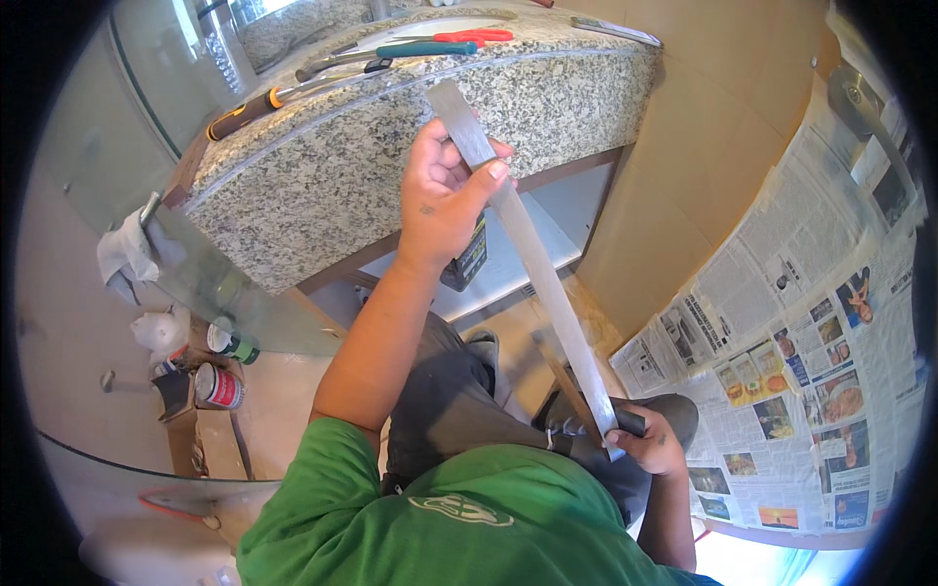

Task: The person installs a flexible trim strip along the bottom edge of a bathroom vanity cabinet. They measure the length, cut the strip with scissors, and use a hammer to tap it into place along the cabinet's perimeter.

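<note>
Head view showed a long, flat metal strip (532,259) held slantwise in front of the person, running from beside the granite bench (391,166) down to the lap. The left hand (445,190) was closed round the upper part of the strip, thumb pressed on its face; the right hand (650,439) was clamped on its lower end, just above the knees.

To my eye the strip's thin edges were the main worry: a hand sliding along it could get cut, and a loosened grip at either end would let it swing. Its top end stood close to the bench's rounded stone edge, so a push upward might knock metal against granite. A screwdriver (259,105), a teal-handled tool (391,54) and red-handled scissors (474,37) lay near that edge and could be swept off.

Room was tight on the left, where a curved glass panel (225,283) leaned under the bench with cans (220,386) beside it. On the right lay newspaper (801,332), spread flat, and there the room looked more open.
</note>
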{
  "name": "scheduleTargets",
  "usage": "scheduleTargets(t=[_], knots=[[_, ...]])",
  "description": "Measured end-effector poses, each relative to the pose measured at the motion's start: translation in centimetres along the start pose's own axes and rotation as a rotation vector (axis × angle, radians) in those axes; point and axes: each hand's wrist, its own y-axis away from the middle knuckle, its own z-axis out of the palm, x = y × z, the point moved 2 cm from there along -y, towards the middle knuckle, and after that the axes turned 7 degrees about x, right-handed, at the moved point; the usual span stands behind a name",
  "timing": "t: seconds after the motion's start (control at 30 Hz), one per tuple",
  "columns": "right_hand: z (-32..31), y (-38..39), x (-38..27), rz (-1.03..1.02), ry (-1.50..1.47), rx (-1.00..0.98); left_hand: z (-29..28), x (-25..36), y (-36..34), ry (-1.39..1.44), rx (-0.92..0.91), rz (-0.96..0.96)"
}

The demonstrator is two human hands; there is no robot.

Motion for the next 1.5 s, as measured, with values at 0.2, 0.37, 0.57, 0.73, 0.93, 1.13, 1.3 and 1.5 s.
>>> scheduleTargets(t=[0.2, 0.37, 0.57, 0.73, 0.93, 1.13, 1.3, 1.5], knots=[[-0.3, 0.0, 0.0, 0.010, -0.031, -0.012, -0.2, 1.2, -1.0, -0.013, -0.002, 0.122], [-0.9, -0.3, 0.1, 0.020, 0.021, -0.004, -0.8, 2.5, -1.9, -0.083, 0.025, 0.170], [-0.7, -0.1, -0.6, 0.046, 0.031, 0.017, -1.1, 2.7, -1.6, -0.096, 0.029, 0.164], [-1.2, -0.2, 0.3, -0.007, 0.082, -0.006, -1.3, 2.5, -2.0, -0.116, 0.023, 0.179], [-1.1, -0.1, 0.2, 0.049, 0.055, 0.014, -1.2, 1.7, -2.1, -0.067, 0.097, 0.226], [-1.4, 0.0, 1.6, 0.008, 0.150, 0.046, -2.4, 1.7, -2.8, 0.018, 0.191, -0.008], [-1.5, -0.2, 1.8, -0.042, 0.186, 0.070, -3.2, 1.3, -3.1, 0.124, 0.235, -0.083], [-1.3, -0.2, 1.3, -0.008, 0.167, 0.047, -2.9, 1.3, -2.8, 0.188, 0.312, -0.175]])
